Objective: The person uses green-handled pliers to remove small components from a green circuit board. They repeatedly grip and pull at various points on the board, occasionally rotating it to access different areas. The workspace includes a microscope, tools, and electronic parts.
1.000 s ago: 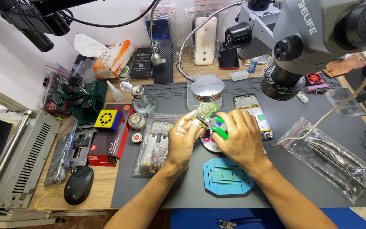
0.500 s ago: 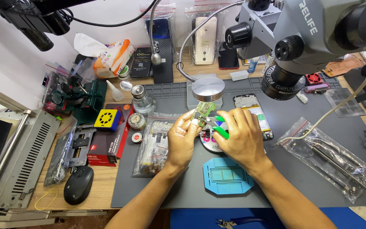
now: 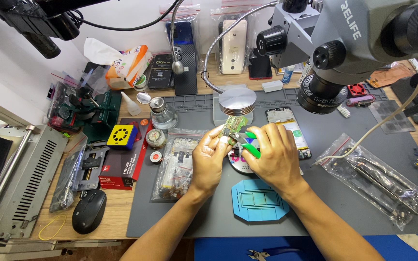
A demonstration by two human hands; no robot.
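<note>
Holding a small green circuit board up over the grey mat, the left hand pinches it between thumb and fingertips. The board sticks up just above those fingers, flat and thin, with tiny shiny bits on it. It sits right between the two hands, in front of a round silver metal disc.

The right hand is curled tight around a little tool with green handles. The green part pokes out between the fingers, and the dark metal tip touches the bottom edge of the board. It looks like small pliers or cutters, but most of it is hidden by the hand.

Under the hands lies a round shiny disc, partly covered. Just below that is a light blue rubbery pad with corners cut off and square dips in it. A phone with its back off lies flat beside the right hand. A clear plastic bag with small parts lies beside the left wrist, soft and crinkly. Another long clear bag lies far to the right. A big grey microscope hangs above. A black mouse rests on the wooden table, well apart from the hands.
</note>
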